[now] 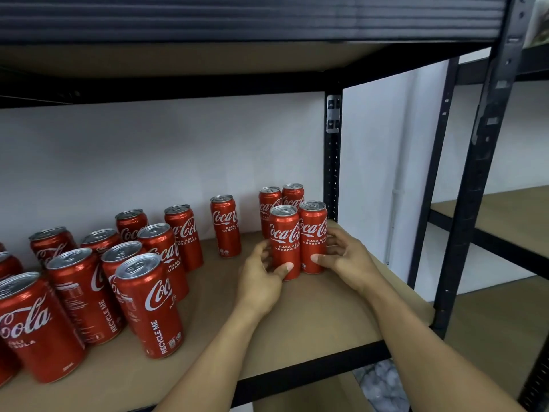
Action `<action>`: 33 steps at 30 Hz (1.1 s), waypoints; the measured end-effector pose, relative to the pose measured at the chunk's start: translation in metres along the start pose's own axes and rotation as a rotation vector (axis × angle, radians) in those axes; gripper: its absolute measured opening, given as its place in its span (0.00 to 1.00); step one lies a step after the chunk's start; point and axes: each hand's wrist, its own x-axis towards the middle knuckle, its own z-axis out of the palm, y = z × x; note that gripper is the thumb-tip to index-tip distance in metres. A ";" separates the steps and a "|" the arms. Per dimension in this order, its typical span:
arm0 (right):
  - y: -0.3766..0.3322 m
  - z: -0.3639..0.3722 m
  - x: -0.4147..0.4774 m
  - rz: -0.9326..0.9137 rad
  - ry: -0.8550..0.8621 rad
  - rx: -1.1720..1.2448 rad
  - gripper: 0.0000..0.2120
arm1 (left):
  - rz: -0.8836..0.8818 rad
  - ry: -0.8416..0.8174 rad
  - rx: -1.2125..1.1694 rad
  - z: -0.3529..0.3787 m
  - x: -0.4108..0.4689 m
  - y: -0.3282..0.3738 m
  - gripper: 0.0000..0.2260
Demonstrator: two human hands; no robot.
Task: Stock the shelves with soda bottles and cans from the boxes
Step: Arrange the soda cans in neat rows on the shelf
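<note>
Near the post (332, 162), at that end of the shelf (297, 316), the left can (283, 233) and the right can (312, 230) stand upright and touch. The left hand (261, 281) grips the left can. The right hand (344, 257) grips the right can, the one closest to the post. Two back cans (269, 203) stand just behind them. Push too hard and the back cans may tip. Let go crooked and a can may fall and roll.

Red Coca-Cola cans (225, 227) stand upright on the brown shelf (326, 307), four bunched together.
</note>
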 end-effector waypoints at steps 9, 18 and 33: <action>-0.004 -0.002 0.003 0.015 -0.011 0.045 0.30 | 0.004 0.028 0.044 0.004 -0.003 0.003 0.29; -0.002 -0.001 0.008 0.018 -0.005 0.060 0.34 | -0.009 -0.006 0.033 0.002 -0.002 0.002 0.29; -0.033 0.044 -0.053 -0.248 0.286 -0.304 0.10 | 0.647 0.378 0.614 -0.121 -0.112 0.041 0.13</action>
